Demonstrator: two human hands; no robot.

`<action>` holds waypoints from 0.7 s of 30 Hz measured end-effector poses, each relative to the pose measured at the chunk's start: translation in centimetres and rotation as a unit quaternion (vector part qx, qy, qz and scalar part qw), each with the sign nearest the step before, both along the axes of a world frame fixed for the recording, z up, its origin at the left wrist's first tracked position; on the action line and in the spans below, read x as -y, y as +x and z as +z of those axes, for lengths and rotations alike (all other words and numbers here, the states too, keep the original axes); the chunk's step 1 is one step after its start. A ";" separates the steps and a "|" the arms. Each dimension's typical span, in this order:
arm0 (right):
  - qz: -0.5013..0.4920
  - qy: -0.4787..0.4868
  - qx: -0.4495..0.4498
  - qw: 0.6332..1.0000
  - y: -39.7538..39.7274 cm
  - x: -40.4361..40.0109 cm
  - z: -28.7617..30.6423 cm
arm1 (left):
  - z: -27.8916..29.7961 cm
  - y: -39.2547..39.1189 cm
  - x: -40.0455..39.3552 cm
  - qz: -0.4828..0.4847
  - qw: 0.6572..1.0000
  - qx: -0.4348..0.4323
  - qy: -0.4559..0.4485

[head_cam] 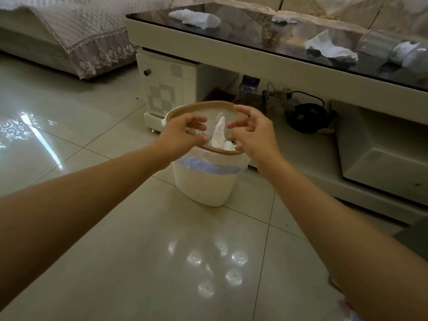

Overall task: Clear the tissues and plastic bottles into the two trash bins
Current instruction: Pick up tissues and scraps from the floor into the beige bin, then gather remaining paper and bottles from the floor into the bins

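The tissue [219,133] in play is a crumpled white one standing pretty much upright in the mouth of the trash bin [208,179], long axis vertical, narrow tip pointing up and the fatter end down on the other paper already in there. It sits right in the gap between the two hands, not touching either as far as the view shows. The left hand [183,133] is over the bin's near-left rim, fingers loosely curled and spread, gripping nothing. The right hand [252,133] mirrors it on the right side, fingers bent and apart, thumb low by the rim, also holding nothing. Both forearms reach out from the bottom corners, wrists roughly level, palms angled toward each other.

The bin is white with a tan rim and a bag liner, standing on the tiled floor [115,251] just in front of the coffee table [231,56]. On the dark glass top lie more tissues, one at the far left [196,18], one nearer right [328,47], and a clear plastic bottle [393,49] on its side by the right edge.
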State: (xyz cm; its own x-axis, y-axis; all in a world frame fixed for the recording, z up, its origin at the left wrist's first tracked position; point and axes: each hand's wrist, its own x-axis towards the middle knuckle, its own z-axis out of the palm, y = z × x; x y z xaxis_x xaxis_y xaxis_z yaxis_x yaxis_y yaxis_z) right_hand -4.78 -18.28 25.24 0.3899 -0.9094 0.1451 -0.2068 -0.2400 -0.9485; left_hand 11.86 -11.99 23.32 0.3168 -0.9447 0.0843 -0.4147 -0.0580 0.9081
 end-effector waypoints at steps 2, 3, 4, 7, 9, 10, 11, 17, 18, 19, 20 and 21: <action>0.009 -0.056 -0.035 0.998 -1.2 -0.6 -0.6 | 0.2 -0.9 -0.2 -0.015 0.999 0.032 -0.008; 0.007 -0.074 -0.046 0.996 -1.9 -0.9 -0.9 | 0.2 -1.4 -0.3 -0.022 0.999 0.049 -0.008; 0.002 -0.087 -0.051 0.995 -2.6 -1.3 -1.2 | 0.2 -2.0 -0.5 -0.028 0.997 0.067 -0.008; -0.029 -0.093 -0.052 0.994 -5.8 -2.7 -2.1 | -0.3 -4.1 -1.3 -0.047 0.990 0.137 0.000; -0.056 -0.089 -0.062 0.993 -8.6 -4.0 -2.9 | -0.6 -5.9 -2.2 -0.062 0.983 0.170 0.009; -0.066 -0.084 -0.072 0.992 -10.1 -4.6 -3.4 | -0.9 -6.9 -2.7 -0.072 0.981 0.182 0.013; -0.072 -0.078 -0.084 0.991 -11.8 -5.3 -4.0 | -1.2 -8.0 -3.2 -0.085 0.977 0.194 0.015; -0.115 -0.014 -0.193 0.974 -22.3 -9.5 -9.6 | -6.5 -15.5 -5.0 -0.194 0.947 0.235 0.097; -0.126 0.000 -0.206 0.970 -23.8 -10.1 -10.4 | -7.4 -16.8 -5.0 -0.216 0.939 0.244 0.108; -0.136 0.013 -0.214 0.967 -25.2 -10.6 -11.2 | -8.3 -18.2 -5.0 -0.239 0.930 0.254 0.118; -0.146 0.025 -0.221 0.964 -26.4 -11.2 -11.9 | -9.1 -19.7 -4.9 -0.258 0.921 0.263 0.127; -0.155 0.034 -0.229 0.960 -27.6 -11.7 -12.4 | -9.8 -21.1 -4.8 -0.272 0.914 0.270 0.134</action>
State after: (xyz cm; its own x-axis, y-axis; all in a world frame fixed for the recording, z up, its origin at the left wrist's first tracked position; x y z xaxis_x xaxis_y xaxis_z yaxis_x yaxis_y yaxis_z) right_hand -32.35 -6.57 12.79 0.1070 -0.9934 -0.0409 -0.6581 -0.0400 -0.7518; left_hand -9.28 -7.23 13.50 -0.2247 -0.9598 -0.1685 -0.8326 0.0992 0.5449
